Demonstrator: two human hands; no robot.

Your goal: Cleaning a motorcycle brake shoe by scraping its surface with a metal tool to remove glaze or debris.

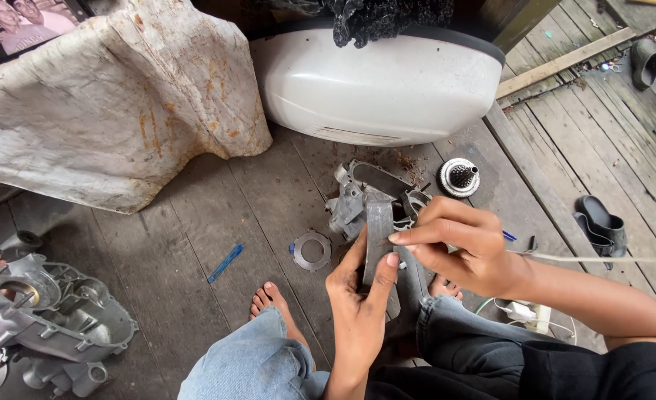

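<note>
I am looking down at a plank floor (195, 215), where I am sitting with both knees up in jeans. My left hand (361, 307) is holding a grey metal casing (376, 222); its grip is wrapping the casing's flat lower arm, thumb on one side and fingers on the other. The casing is standing on the floor between my feet, just in front of a white scooter panel (380, 85). My right hand (457, 244) is resting on the casing's right side, its grip narrow, fingertips pinching what is probably a thin tool or rod, though I cannot make it out clearly. A round washer (312, 250) is lying flat on the floor just left of the casing, and a blue stick (226, 263) is lying further left. A ribbed clutch part (460, 178) is sitting behind the casing to the right. A larger engine cover (54, 315) is lying at the far left, well apart. A worn tarp (98, 96) is draping over something at upper left.
</note>
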